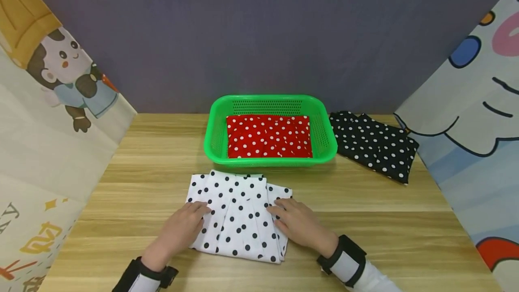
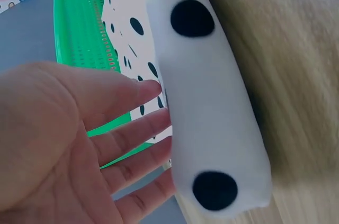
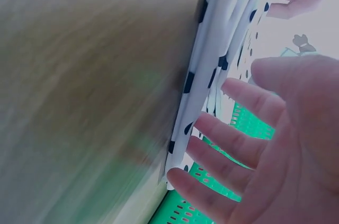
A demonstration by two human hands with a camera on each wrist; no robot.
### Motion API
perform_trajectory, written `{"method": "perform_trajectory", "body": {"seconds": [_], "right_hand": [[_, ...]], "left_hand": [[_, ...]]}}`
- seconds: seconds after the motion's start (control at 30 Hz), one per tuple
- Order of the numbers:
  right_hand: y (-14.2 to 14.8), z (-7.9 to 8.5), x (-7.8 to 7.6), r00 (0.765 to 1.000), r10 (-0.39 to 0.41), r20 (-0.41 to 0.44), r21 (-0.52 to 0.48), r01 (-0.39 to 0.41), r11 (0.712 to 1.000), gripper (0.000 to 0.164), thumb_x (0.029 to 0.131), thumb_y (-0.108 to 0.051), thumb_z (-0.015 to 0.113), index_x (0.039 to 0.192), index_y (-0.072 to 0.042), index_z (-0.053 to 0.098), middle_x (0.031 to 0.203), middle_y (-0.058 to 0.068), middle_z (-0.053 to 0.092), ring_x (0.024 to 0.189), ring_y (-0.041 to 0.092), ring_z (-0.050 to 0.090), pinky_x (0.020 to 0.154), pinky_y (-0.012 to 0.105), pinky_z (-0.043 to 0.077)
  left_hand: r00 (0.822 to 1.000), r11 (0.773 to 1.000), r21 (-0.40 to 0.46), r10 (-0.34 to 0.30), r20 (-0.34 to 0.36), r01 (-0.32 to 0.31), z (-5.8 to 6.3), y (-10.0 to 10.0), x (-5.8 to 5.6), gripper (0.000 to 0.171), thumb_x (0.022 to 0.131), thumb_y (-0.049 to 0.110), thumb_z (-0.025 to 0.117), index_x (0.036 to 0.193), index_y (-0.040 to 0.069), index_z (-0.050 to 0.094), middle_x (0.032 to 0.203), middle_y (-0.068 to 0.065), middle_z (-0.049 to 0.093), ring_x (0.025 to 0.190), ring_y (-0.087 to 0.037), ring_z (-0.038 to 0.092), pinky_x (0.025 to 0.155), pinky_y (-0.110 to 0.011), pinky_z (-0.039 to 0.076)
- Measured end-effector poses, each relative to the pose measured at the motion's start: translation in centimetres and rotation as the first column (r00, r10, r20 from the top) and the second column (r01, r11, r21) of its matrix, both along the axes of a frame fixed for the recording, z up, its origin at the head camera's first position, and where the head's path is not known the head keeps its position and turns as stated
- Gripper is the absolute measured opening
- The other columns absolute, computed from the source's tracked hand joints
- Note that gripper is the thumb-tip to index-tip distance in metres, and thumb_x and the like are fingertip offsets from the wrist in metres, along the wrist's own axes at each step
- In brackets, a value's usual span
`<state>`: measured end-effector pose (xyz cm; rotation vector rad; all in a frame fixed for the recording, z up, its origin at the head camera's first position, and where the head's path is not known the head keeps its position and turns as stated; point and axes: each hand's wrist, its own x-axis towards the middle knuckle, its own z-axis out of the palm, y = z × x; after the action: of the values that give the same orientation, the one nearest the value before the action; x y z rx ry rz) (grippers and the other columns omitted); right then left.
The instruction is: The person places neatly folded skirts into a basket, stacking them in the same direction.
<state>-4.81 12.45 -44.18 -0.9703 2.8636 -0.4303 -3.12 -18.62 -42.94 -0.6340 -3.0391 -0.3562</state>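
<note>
A white cloth with black dots [image 1: 239, 220] lies folded in layers on the table in the head view, its middle panel lapped over the sides. My left hand [image 1: 184, 226] rests at the cloth's left edge, fingertips on the fabric. On the opposite edge, my right hand [image 1: 298, 222] touches the cloth with its fingers spread. The left wrist view shows the fingers [image 2: 140, 160] fairly straight against the thick folded side. In the right wrist view, extended fingers [image 3: 228, 134] meet the stacked layers from the side.
Behind the white cloth stands a green basket [image 1: 269, 162] with a folded red dotted cloth [image 1: 269, 136] inside. To its right a black cloth with white dots [image 1: 375, 145] lies on the wooden table [image 1: 134, 193]. A grey panel [image 1: 259, 35] rises at the back.
</note>
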Motion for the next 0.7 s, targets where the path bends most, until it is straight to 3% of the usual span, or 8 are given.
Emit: {"method": "perform_trajectory", "body": {"seconds": [0.2, 0.43, 0.7], "right_hand": [[0.5, 0.0, 0.1, 0.999, -0.049, 0.009, -0.015, 0.050, 0.999, 0.032, 0.090, -0.027, 0.056, 0.120, -0.017, 0.061, 0.124, 0.010, 0.056, 0.114, 0.026, 0.051, 0.089, 0.045, 0.046], [1.1, -0.1, 0.3, 0.997, -0.082, 0.000, -0.025, 0.082, 0.996, 0.030, 0.089, -0.026, 0.057, 0.118, -0.018, 0.063, 0.122, 0.010, 0.057, 0.114, 0.025, 0.052, 0.086, 0.046, 0.047], [2.1, -0.1, 0.3, 0.993, -0.116, -0.038, -0.025, 0.115, 0.993, 0.029, 0.087, -0.025, 0.060, 0.115, -0.017, 0.064, 0.120, 0.010, 0.058, 0.111, 0.027, 0.054, 0.086, 0.046, 0.047]], "left_hand": [[0.999, 0.999, 0.015, -0.033, 0.007, 0.033, -0.3, 0.3, 0.0, 0.035, 0.073, -0.009, 0.063, 0.104, 0.005, 0.065, 0.114, -0.013, 0.061, 0.107, -0.029, 0.056, 0.092, -0.041, 0.046], [0.999, 0.999, 0.028, -0.039, -0.007, 0.039, -0.5, 0.9, 0.1, 0.040, 0.066, -0.007, 0.069, 0.104, 0.007, 0.066, 0.113, -0.010, 0.061, 0.107, -0.028, 0.055, 0.090, -0.044, 0.045], [0.998, 0.999, 0.048, -0.027, 0.062, 0.024, -0.2, 2.1, 0.1, 0.044, 0.067, 0.000, 0.074, 0.110, 0.006, 0.064, 0.115, -0.010, 0.059, 0.108, -0.026, 0.055, 0.090, -0.042, 0.046]]}}
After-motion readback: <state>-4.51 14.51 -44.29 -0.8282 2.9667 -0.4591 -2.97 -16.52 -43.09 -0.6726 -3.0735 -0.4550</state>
